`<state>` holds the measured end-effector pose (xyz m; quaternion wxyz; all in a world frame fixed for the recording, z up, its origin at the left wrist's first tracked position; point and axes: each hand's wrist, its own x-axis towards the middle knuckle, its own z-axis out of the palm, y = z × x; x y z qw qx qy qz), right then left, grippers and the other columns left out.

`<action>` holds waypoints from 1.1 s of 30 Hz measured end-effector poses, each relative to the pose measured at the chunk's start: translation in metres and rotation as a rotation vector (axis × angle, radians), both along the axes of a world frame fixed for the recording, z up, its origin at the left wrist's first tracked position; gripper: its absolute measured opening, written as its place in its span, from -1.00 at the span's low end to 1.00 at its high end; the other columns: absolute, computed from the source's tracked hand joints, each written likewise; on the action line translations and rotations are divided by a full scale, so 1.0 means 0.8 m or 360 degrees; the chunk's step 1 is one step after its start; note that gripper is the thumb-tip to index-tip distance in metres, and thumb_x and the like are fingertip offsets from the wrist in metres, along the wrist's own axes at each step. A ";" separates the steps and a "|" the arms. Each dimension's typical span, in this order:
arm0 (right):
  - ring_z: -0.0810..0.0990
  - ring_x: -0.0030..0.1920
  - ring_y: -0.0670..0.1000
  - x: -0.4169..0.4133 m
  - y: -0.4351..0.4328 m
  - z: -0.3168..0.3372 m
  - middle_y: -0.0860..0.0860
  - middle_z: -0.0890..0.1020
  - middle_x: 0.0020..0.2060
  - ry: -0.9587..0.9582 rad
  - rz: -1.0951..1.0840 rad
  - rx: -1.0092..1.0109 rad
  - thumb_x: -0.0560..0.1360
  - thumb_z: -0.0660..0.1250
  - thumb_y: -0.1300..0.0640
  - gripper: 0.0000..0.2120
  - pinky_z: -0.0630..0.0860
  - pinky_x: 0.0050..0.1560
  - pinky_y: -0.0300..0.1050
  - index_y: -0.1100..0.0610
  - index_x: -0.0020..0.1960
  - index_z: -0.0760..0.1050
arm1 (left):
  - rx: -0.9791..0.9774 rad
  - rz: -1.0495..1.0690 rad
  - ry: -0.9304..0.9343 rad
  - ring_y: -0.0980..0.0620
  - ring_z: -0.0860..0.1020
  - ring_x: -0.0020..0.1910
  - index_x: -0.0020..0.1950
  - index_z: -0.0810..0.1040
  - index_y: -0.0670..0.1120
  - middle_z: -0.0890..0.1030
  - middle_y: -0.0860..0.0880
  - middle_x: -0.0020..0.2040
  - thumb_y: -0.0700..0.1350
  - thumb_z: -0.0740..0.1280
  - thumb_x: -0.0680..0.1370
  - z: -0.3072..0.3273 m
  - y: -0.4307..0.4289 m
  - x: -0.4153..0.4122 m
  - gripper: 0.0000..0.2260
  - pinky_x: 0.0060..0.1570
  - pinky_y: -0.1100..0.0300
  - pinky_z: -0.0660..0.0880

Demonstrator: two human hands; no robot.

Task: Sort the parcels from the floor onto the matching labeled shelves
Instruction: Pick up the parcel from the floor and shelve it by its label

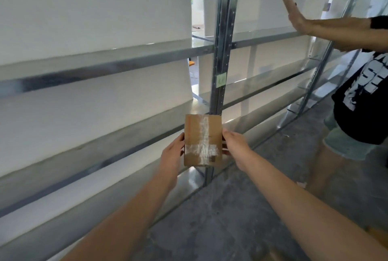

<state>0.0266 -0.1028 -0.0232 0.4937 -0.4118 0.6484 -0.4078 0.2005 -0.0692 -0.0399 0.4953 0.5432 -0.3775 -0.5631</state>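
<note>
Head view is showing me gripping a small taped cardboard parcel (202, 140) between both hands, left hand (172, 153) on its left edge, right hand (236, 147) on its right, in front of the metal shelves (224, 36); another person (363, 101) is standing to the right

Soft, even daylight fills the scene, brightest through the gap behind the shelves (195, 8). Shadows are faint. Motion blur smears the whole frame, including the green labels (221, 79), left unreadable. Wide-angle distortion bows the shelf edges. Tape on the parcel (203, 140) gives off a dull glare.
</note>
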 end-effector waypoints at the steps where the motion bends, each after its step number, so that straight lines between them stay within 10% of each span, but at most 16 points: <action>1: 0.63 0.01 0.05 0.019 0.002 0.006 0.05 0.64 0.01 0.0005 0.0059 -0.0012 0.70 0.05 -0.02 -0.65 0.56 0.06 -0.05 0.13 0.20 0.53 | -0.0019 0.0036 -0.0023 0.05 0.62 0.16 0.15 0.69 0.15 0.70 0.06 0.14 0.08 0.31 0.57 0.004 0.006 0.018 -0.78 0.06 0.20 0.49; 9: 0.43 0.40 0.11 0.174 0.029 0.044 0.04 0.46 0.39 0.0187 0.0555 -0.0178 0.70 -0.08 -0.12 -0.51 0.32 0.47 0.13 0.09 0.48 0.31 | -0.0239 0.0339 -0.0252 0.41 0.53 -0.10 0.43 0.49 0.14 0.62 0.14 0.18 -0.02 0.11 0.68 0.030 0.074 0.137 -0.65 -0.20 0.50 0.34; 16: 0.52 0.18 0.04 0.268 0.046 0.058 0.01 0.55 0.18 0.0063 0.0819 -0.0290 0.69 -0.05 -0.16 -0.53 0.41 0.29 0.00 0.09 0.38 0.40 | -0.0281 0.0644 -0.0188 0.37 0.46 -0.18 0.04 0.58 0.16 0.56 0.26 -0.12 0.08 0.08 0.70 0.062 0.124 0.216 -0.73 -0.28 0.47 0.33; 18: 0.53 0.19 0.06 0.284 0.047 0.061 0.04 0.56 0.20 0.0115 0.0886 -0.0342 0.68 -0.02 -0.17 -0.53 0.46 0.26 0.02 0.10 0.37 0.39 | -0.0301 0.0701 -0.0226 0.40 0.49 -0.17 0.20 0.58 0.14 0.55 0.29 -0.07 -0.01 0.09 0.71 0.064 0.134 0.229 -0.74 -0.34 0.52 0.41; 27: 0.51 0.20 0.09 0.323 0.057 0.086 0.07 0.51 0.27 0.0088 0.0988 -0.0390 0.65 0.07 -0.17 -0.54 0.49 0.24 0.07 0.12 0.40 0.31 | -0.0395 0.0855 -0.0506 -0.04 0.44 0.39 0.26 0.60 0.26 0.44 -0.03 0.42 0.31 0.33 0.51 0.049 0.151 0.268 -0.64 0.36 -0.13 0.45; 33: 0.42 0.12 0.02 0.324 0.060 0.093 0.00 0.42 0.19 -0.0135 0.0988 -0.0438 0.69 -0.01 -0.10 -0.59 0.41 0.12 0.03 0.03 0.49 0.17 | -0.0481 0.0866 -0.0377 -0.05 0.45 0.35 0.26 0.55 0.19 0.49 0.05 0.35 0.05 0.48 0.48 0.077 0.160 0.266 -0.64 0.35 -0.14 0.46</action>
